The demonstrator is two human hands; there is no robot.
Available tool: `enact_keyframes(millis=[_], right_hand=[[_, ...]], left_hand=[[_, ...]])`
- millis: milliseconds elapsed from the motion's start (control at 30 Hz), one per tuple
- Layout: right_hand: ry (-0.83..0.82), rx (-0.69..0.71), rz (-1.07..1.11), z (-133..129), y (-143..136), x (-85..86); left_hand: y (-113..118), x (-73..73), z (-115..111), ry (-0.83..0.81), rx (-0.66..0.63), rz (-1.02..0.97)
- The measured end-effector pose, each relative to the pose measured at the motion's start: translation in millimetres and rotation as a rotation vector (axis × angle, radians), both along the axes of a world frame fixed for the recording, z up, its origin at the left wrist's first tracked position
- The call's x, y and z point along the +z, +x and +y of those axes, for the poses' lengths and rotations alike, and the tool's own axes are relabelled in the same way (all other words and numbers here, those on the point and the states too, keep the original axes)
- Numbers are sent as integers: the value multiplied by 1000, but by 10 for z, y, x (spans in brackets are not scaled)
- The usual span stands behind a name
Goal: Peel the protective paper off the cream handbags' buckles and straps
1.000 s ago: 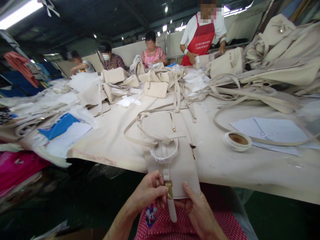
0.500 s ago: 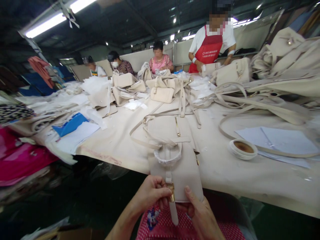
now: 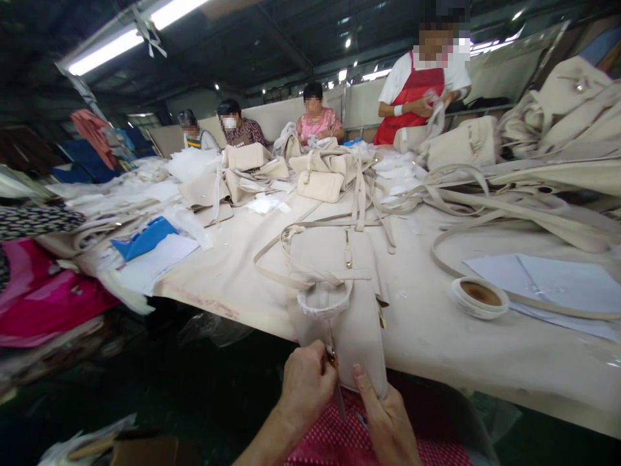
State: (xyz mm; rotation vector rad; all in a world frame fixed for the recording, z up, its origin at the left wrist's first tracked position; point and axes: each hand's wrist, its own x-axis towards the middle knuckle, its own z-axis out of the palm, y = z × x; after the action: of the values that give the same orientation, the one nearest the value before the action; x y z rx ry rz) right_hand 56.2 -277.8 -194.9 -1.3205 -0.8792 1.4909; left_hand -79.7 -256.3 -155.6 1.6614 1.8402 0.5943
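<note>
A beige leather bag (image 3: 359,323) lies over the front edge of the table, its lower end above my lap. At that end my left hand (image 3: 310,375) is closed on the strap with the gold buckle (image 3: 332,357), which its fingers partly cover. The strap's tip (image 3: 339,404) hangs down below them. My right hand (image 3: 385,411) grips the bag's lower right corner, thumb on top and fingers hidden underneath. A handle wrapped in clear plastic (image 3: 324,307) and a thin looped strap (image 3: 272,272) rest on the bag.
White paper sheets (image 3: 548,285) and a round white dish with brown contents (image 3: 480,296) sit at the right. Beige bags (image 3: 320,184) and plastic wrapping are piled along the table (image 3: 218,272). Across it are several people, one in a red apron (image 3: 412,97).
My left hand has turned over the buckle and now hides more of it, and the strap's tip appears turned edge-on. The person in the red apron has raised their hands with some plastic.
</note>
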Motion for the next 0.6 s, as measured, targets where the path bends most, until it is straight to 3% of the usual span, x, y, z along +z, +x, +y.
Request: enact_keyframes(millis=[133, 267, 467, 600], right_hand=[[-125, -17, 279, 30, -6, -65], [-171, -47, 455, 39, -40, -57], [-126, 17, 346, 27, -13, -73], [-86, 35, 133, 21, 35, -116]], left_hand=[[-124, -85, -20, 48, 65, -167], [-283, -64, -91, -107, 103, -541], [-188, -53, -83, -154, 153, -593], [-141, -77, 34, -337, 127, -652]])
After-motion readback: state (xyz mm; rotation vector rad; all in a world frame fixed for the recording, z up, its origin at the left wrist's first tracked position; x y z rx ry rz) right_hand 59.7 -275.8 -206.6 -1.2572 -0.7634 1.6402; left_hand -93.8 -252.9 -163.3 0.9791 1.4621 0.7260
